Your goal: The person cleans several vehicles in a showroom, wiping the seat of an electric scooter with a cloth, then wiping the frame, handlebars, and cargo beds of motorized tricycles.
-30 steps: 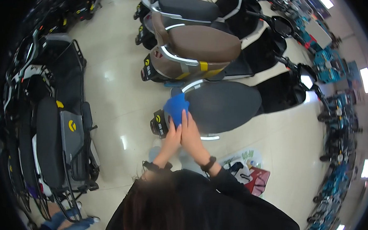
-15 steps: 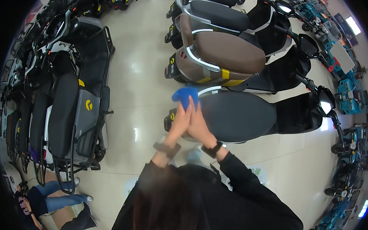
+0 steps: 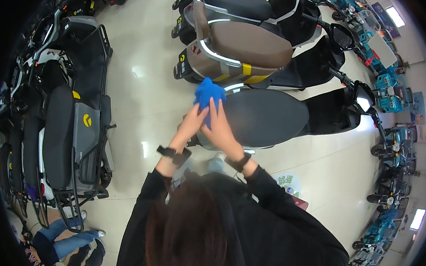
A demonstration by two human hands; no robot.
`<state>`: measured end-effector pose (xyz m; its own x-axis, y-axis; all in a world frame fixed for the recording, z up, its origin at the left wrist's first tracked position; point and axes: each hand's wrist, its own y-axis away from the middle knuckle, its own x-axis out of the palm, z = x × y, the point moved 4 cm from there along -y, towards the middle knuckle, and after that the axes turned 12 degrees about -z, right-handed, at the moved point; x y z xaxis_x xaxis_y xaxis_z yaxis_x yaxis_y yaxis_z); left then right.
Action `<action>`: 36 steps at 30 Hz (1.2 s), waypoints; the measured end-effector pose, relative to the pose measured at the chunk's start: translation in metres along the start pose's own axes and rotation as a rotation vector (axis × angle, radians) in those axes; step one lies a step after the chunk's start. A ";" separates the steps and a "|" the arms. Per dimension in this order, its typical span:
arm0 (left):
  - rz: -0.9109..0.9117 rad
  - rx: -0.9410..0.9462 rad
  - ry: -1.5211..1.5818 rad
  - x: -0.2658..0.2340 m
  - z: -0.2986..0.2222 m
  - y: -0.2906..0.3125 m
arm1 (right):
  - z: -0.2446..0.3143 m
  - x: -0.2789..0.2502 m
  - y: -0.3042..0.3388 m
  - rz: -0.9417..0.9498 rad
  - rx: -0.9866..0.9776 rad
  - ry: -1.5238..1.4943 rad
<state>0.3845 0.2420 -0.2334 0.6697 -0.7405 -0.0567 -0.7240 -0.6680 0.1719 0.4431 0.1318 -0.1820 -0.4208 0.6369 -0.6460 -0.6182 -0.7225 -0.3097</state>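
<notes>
A crumpled blue cloth [image 3: 209, 92] is bunched up between my two hands. My left hand [image 3: 191, 123] grips it from the left, and my right hand [image 3: 221, 131] holds it from the right with the fingers stretched along it. Both hands are over the rear end of a scooter with a dark grey seat [image 3: 272, 112]. Part of its silver grab rail [image 3: 234, 88] shows just right of the cloth. The hands and cloth hide most of the scooter's tail.
A brown scooter [image 3: 249, 43] is parked just beyond, with more scooters behind it. To the left, across a tiled aisle [image 3: 137, 110], stands a row of black and grey scooters [image 3: 58, 134]. People sit at the lower left [image 3: 65, 236]. Teal vehicles [image 3: 393, 94] line the right side.
The blue cloth has opened out from a smaller bunch and reaches further forward. My hands have moved slightly apart and up-left in view. The whole scene has shifted left and a little upward.
</notes>
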 end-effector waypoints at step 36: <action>0.378 -0.178 -0.137 -0.056 0.002 0.102 | -0.018 -0.060 0.070 -0.128 -0.039 0.203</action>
<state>0.2730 0.2149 -0.2146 0.3261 -0.9415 -0.0847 -0.8663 -0.3335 0.3719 0.4368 0.0380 -0.1779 -0.1959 0.6595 -0.7257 -0.6301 -0.6517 -0.4221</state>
